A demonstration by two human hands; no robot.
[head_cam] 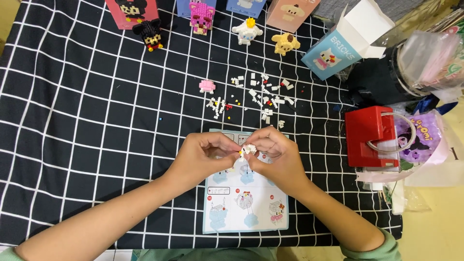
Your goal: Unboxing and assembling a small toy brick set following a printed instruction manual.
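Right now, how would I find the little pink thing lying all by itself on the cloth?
Start at the black cloth with white grid lines and find the scatter of tiny white bricks in its upper middle. Just left of that scatter lies the small pink brick piece. It is the only pink lump lying alone, smaller than the pink figure standing in the back row.

Both hands, left [203, 155] and right [279, 155], meet over the sheet [246, 203], pinching a small build [248, 149] between them. Loose bricks [258, 96] lie on the cloth [87, 121] beyond the sheet. Four figures [200, 19] stand along the far edge. An open box [345, 41] lies right of the bricks; a stand [369, 137] sits right of the hands.
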